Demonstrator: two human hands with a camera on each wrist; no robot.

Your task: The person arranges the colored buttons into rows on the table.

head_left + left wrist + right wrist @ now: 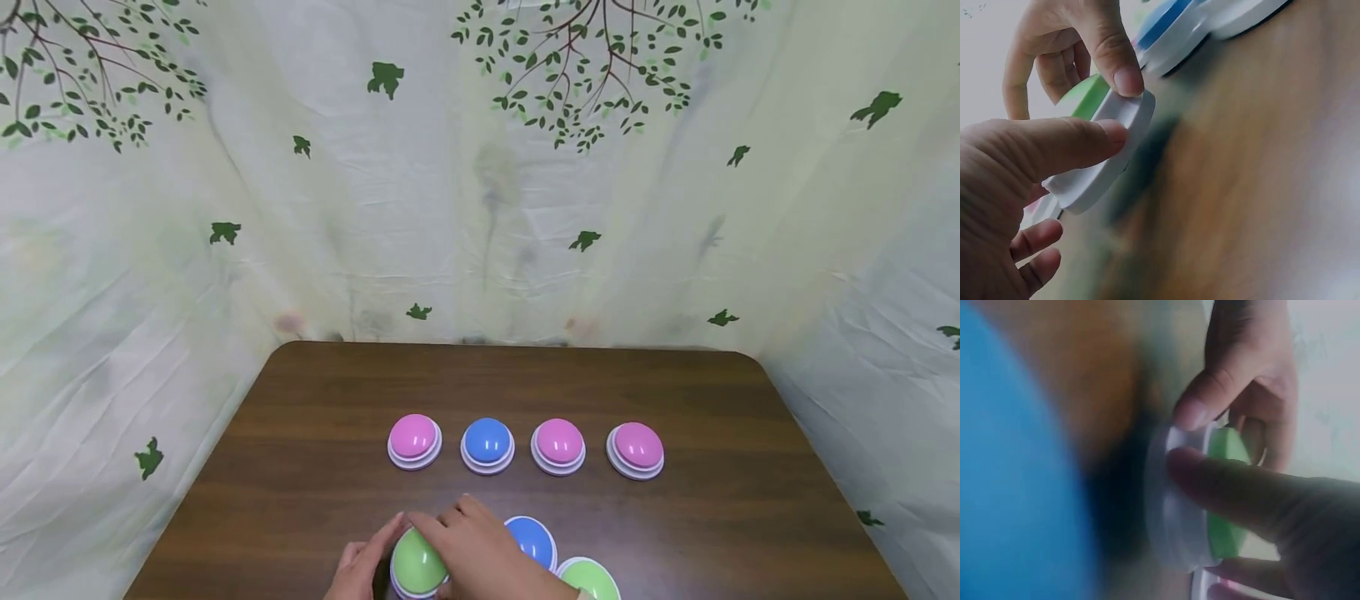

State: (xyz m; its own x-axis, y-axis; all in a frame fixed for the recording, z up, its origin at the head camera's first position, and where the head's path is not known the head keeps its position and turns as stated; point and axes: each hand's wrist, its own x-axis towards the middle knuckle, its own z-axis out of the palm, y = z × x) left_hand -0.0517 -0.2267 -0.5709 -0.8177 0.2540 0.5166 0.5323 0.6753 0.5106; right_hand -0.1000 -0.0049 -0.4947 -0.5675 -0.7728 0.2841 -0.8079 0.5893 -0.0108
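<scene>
Near the table's front edge, both hands hold one green dome push button (pixel 418 563) with a white round base (pixel 1079 190). My left hand (pixel 363 568) grips it from the left, its thumb on the base rim. From the right, my right hand (pixel 491 557) grips the same base, thumb on the rim and fingers reaching over the far side. A dark shadow lies beside the base in both wrist views; whether it touches the table I cannot tell. Just right of the right hand are a blue button (pixel 532 540) and another green button (pixel 591 578), partly hidden.
Across the middle of the brown wooden table (pixel 712 517) runs a row: a pink button (pixel 412 437), a blue button (pixel 487 441), a second pink button (pixel 559 442) and a third pink button (pixel 637 445). A leaf-printed white curtain (pixel 420 192) hangs behind and along the sides.
</scene>
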